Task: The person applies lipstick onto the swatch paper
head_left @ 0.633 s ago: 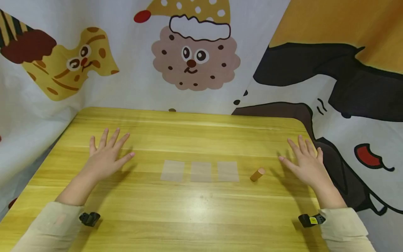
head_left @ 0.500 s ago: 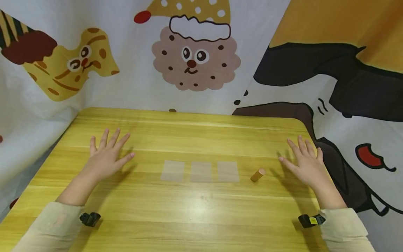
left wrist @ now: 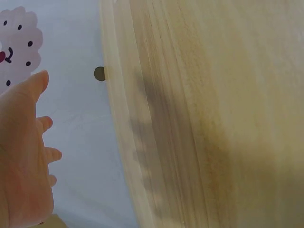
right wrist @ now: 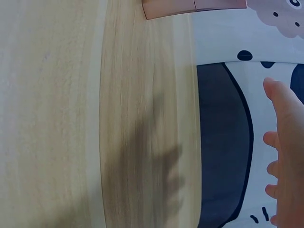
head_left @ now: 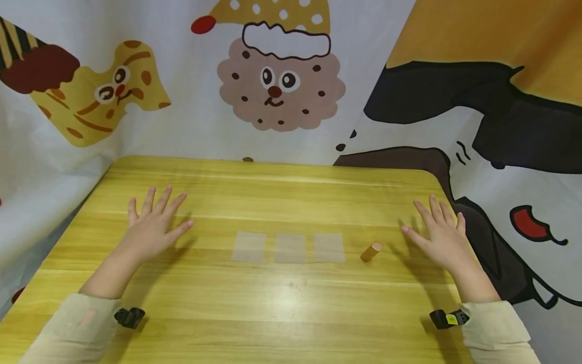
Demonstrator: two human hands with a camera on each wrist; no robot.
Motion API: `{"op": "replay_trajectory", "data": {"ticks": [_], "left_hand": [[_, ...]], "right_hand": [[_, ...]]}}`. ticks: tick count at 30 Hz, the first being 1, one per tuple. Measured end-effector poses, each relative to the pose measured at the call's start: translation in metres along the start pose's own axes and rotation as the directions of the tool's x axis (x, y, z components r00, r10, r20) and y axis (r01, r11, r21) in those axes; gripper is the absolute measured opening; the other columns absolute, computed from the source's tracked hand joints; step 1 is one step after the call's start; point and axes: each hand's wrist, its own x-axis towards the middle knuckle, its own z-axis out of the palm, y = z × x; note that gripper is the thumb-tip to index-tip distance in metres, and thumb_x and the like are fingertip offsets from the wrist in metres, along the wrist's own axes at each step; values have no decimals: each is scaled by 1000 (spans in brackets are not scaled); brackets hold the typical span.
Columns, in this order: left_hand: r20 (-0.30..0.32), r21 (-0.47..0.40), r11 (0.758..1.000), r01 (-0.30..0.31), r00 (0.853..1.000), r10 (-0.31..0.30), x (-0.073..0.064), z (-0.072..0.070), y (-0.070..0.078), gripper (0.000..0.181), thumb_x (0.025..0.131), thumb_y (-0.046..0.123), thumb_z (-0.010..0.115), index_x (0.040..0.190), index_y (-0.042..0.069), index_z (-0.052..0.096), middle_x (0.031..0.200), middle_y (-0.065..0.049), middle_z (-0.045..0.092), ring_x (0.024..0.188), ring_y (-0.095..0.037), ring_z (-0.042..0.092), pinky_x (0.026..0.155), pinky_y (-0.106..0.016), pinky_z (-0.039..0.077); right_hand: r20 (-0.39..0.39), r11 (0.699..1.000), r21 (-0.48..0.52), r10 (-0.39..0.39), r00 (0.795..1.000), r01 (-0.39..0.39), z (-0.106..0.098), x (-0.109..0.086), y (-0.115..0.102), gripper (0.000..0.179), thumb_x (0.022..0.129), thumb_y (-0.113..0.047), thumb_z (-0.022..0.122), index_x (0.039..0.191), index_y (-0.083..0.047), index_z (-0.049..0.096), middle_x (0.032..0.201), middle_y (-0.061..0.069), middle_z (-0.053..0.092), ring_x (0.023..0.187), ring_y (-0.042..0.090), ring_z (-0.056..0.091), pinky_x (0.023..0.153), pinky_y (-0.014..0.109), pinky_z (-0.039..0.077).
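My left hand (head_left: 152, 227) hovers over the left part of the table with fingers spread and nothing in it. In the left wrist view, its thumb and fingertips (left wrist: 45, 123) show at the left edge. On the other side, my right hand (head_left: 443, 237) is held the same way, fingers apart, empty. Nearest to it is a small orange-brown block (head_left: 371, 252), standing upright to the left of the thumb. Part of this block (right wrist: 194, 6) enters the top of the right wrist view. Left of it, three pale translucent squares lie in a row: left square (head_left: 249, 247), middle square (head_left: 290, 248), right square (head_left: 329, 247).
The wood-grain table (head_left: 273, 197) has rounded far corners. Behind it hangs a white cloth (head_left: 182, 126) printed with cartoon food and a large dark figure. Each wrist wears a small black camera, one at the left cuff (head_left: 130, 317), one at the right cuff (head_left: 447, 318).
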Motion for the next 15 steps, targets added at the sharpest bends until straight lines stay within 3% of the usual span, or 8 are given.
{"op": "replay_trajectory", "data": {"ticks": [10,15], "left_hand": [[-11,13,1000,3,1000,-3,-1,1,2,75,98,55,38,155,19,8,157,-18,-6,137,-34,-26,96,-61,-27],[-46,12,1000,-10,999,11,-1,-1,7,74,98,55,39,155,19,10,158,-17,-4,138,-33,-25,98,-60,-26]], "right_hand": [[2,1000,-10,2,1000,-2,-2,-3,-7,80,95,-54,47,154,-12,15,157,22,-6,142,38,-12,102,64,-17],[-28,1000,-16,-2,1000,2,-6,-4,-12,80,95,-54,49,154,-12,15,157,23,-3,142,39,-9,103,65,-16]]}}
